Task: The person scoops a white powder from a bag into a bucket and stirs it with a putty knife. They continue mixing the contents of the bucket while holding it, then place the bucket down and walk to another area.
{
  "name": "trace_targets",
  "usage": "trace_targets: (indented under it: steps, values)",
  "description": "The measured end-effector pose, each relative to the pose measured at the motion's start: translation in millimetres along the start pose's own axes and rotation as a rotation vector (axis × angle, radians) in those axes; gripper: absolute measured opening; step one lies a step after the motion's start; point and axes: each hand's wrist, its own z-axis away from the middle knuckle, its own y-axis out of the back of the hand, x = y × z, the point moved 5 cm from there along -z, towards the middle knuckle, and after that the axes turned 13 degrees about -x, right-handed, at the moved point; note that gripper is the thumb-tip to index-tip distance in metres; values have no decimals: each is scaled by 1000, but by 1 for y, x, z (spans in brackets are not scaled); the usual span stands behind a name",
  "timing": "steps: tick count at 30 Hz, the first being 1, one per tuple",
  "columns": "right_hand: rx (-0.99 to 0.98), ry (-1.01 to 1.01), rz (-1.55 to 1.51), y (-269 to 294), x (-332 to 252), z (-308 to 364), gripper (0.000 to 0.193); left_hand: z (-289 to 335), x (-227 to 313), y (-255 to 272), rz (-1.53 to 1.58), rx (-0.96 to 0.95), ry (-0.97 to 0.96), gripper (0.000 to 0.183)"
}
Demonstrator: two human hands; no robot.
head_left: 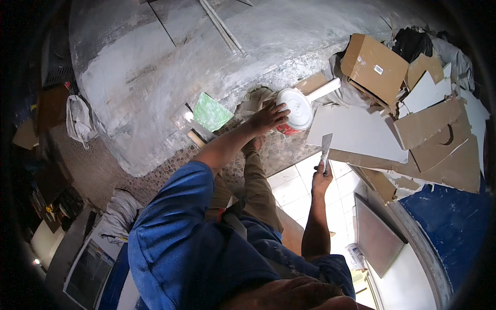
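Note:
My left hand [267, 119] reaches out to a red bucket [288, 129] with a white lid [296, 107]. Its fingers are spread and overlap the left side of the lid; whether they press on it I cannot tell. Upright in my right hand [321, 179] is a putty knife [326, 145], gripped by the handle with the blade pointing away from me. A green sheet [212, 112] lies left of the bucket, close to a wooden-handled tool [196, 138] partly hidden by my left forearm.
Cardboard boxes [374, 67] and torn white board pieces [361, 132] pile up at the right. A rough grey plastered surface [155, 77] spans the far side, with thin pale rods [222, 26] on it. Pebbled floor [281, 150] meets white tiles [294, 188] near my feet.

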Motion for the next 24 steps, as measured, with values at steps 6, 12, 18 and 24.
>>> trace_targets:
  steps: [6,12,18,24]
  values:
    - [-105,25,-19,-24,-25,-11,39,-1,-1,56,407,202,296,87]
    - [-102,132,28,-33,-112,-26,41,10,-21,58,231,159,282,81]
    - [195,589,-5,9,-283,-13,34,4,-12,82,-82,59,143,61]
    - [-276,307,843,-50,-159,-57,40,-30,-9,52,-155,-74,-2,43]
